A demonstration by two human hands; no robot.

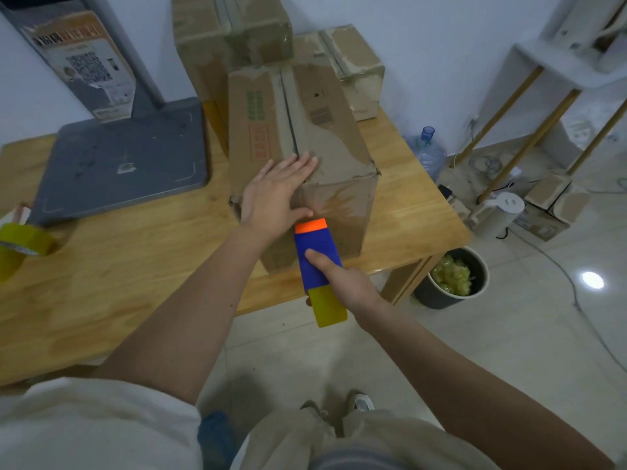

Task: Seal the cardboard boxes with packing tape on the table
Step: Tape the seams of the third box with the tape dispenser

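While left hand point(274, 195) flat on creased cardboard box point(298, 137), right-hand point(342, 283) grip around blocky plastic tape dispenser point(317, 262).

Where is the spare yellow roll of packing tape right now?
In the head view, the yellow roll of packing tape sits at the far left edge of the wooden table, just in front of the flat grey metal base.

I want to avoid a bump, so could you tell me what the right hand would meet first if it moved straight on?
Probably the near box: the dispenser in the right hand points at it.
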